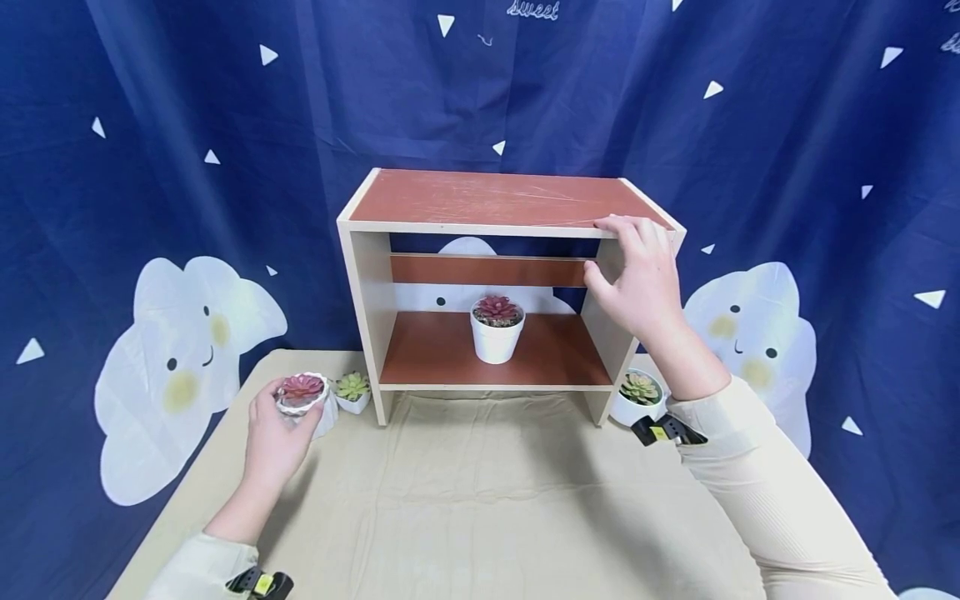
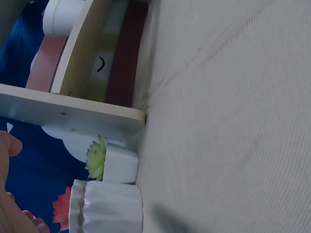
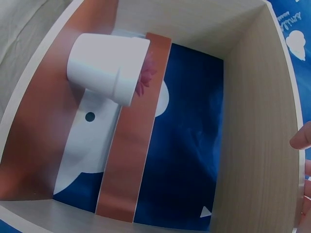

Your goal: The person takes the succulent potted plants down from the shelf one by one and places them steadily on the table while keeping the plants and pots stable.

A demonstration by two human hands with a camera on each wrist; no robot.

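Note:
My left hand (image 1: 273,433) is at a white fluted pot (image 2: 114,208) with a red succulent (image 1: 302,388), on the table at the left. In the left wrist view its fingers are spread beside the red leaves, apart from the pot's wall. My right hand (image 1: 641,279) is at the top front edge of a small wooden shelf (image 1: 480,227), near its right corner. Its fingertips lie at that edge, with the thumb (image 3: 302,138) lower and well apart from them. A plain white pot (image 1: 497,342) with a dark red succulent stands upright on the shelf's lower board.
Left of the shelf, a small white pot (image 1: 354,402) holds a green succulent. Another round white pot (image 1: 628,408) with a green succulent stands by the right side panel, partly behind my forearm. A beige cloth (image 1: 480,500) covers the table; a blue curtain (image 1: 480,100) hangs behind.

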